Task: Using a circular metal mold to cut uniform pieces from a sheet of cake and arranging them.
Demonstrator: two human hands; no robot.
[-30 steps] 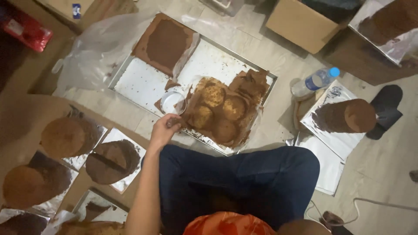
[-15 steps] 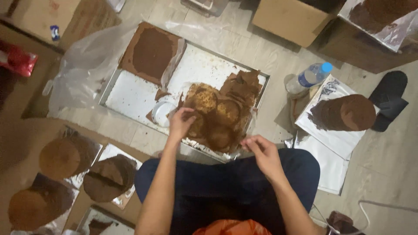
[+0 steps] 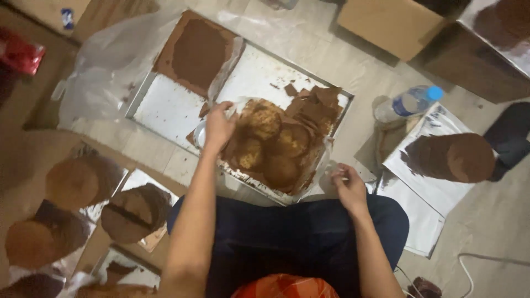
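A large metal tray (image 3: pixel 165 110) lies on the floor in front of my knees. On its near right part sits a heap of round brown cakes (image 3: pixel 270 146) with torn brown scraps (image 3: pixel 314 105) behind them. A square brown cake slab (image 3: pixel 196 52) on plastic wrap rests at the tray's far left. My left hand (image 3: pixel 219 126) reaches onto the tray at the left edge of the round cakes, fingers curled on the wrap there, next to a small white cup (image 3: pixel 200 134). My right hand (image 3: pixel 348 185) grips the plastic wrap at the tray's near right corner.
Round brown cakes on foil boards (image 3: pixel 72 182) lie at my left. A taller brown cake on white paper (image 3: pixel 452 157) stands at the right, with a plastic water bottle (image 3: pixel 408 102) behind it. A cardboard box (image 3: pixel 395 22) is at the far right. Clear plastic sheeting (image 3: pixel 96 77) lies left of the tray.
My left hand moved from the tray's near edge up onto the cakes. My right hand came into view and reached the tray's near right corner. The camera moved closer.
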